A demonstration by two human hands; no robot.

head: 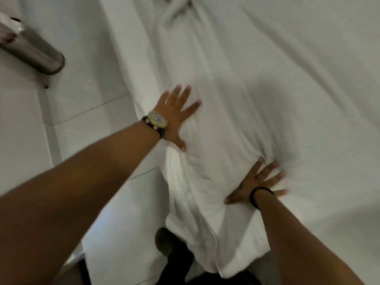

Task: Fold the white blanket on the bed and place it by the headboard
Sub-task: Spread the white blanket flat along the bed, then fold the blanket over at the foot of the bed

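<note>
White floor tiles with thin grout lines fill the side of the view from nine to seven o'clock, and a brushed metal cylinder lies tilted at ten o'clock, its upper end hidden by the frame edge. From twelve round to five o'clock stretches the bed, covered in a white sheet. Along its near edge, from the centre down to six o'clock, lies the white blanket, bunched into a long, thick, wrinkled roll whose lower end hangs over the corner of the bed. At the centre, the left hand lies flat on the blanket's outer edge with fingers straight and spread and the thumb pointing towards six o'clock; a gold watch on a dark strap sits on that wrist. At four o'clock, the right hand presses palm-down on the blanket's inner side, fingers splayed, the cloth dimpled round the fingertips; a thin dark band circles its wrist. Something dark and blurred shows at six o'clock, below the hanging corner.
</note>
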